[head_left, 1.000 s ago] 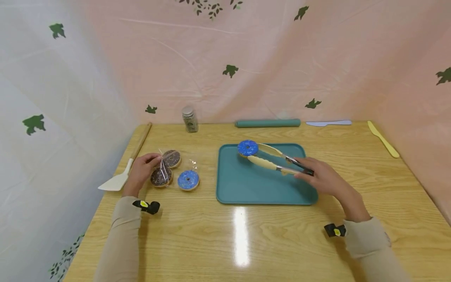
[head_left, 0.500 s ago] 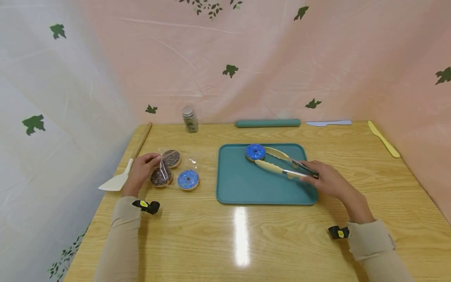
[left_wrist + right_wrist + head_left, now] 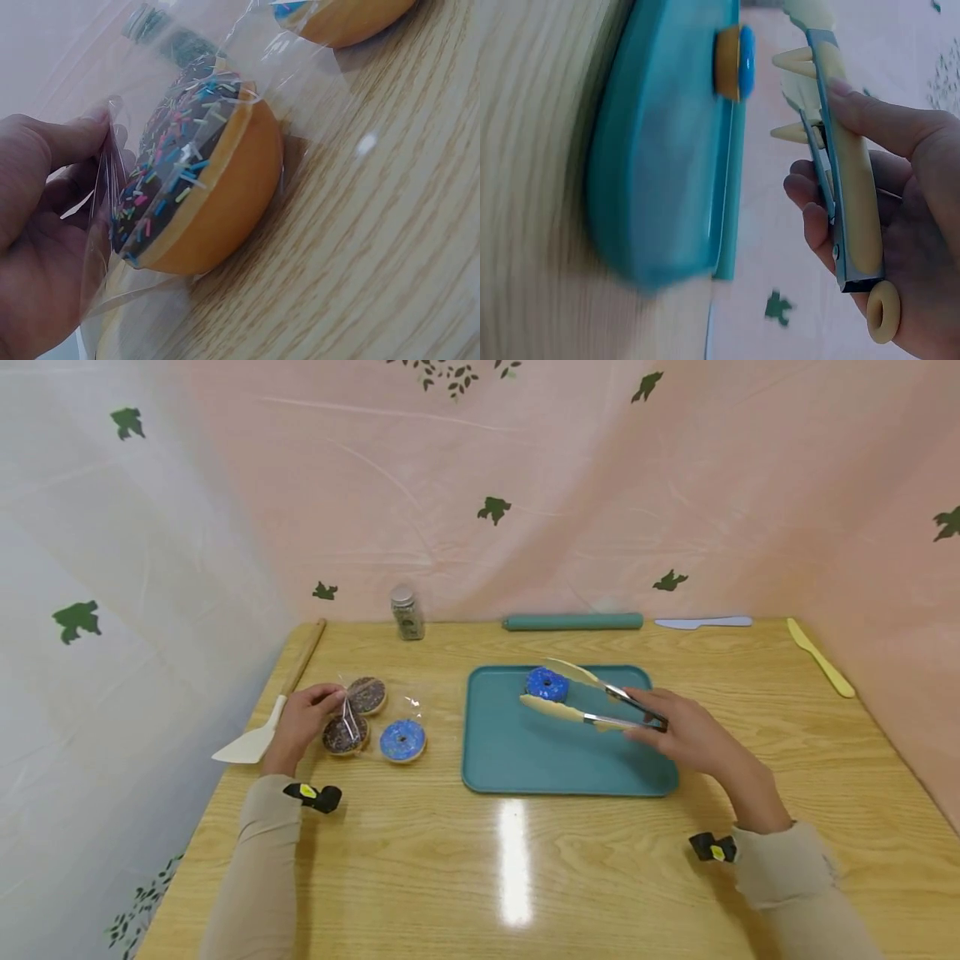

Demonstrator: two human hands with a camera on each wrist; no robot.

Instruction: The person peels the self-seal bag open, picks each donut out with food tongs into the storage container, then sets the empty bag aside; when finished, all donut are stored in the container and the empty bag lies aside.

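Table (image 3: 525,877): wood grain, glossy, glare streak. Tray (image 3: 525,768): smooth teal plastic, matt. Tongs (image 3: 592,706): metal arms, cream tips of plastic or rubber. Bag (image 3: 315,82): clear crinkled film. 2 chocolate donuts (image 3: 356,714): sprinkled glaze. Backdrop (image 3: 600,485): creased sheeting.

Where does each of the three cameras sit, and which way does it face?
Head: worn on the head, looking forward and down at the table; both forearms, left hand and right hand show.
Left wrist: beside the left hand, facing a bagged chocolate doughnut.
Right wrist: tilted sideways, behind the right hand gripping tongs.
Shared: head and right wrist both show the teal tray and blue doughnut.
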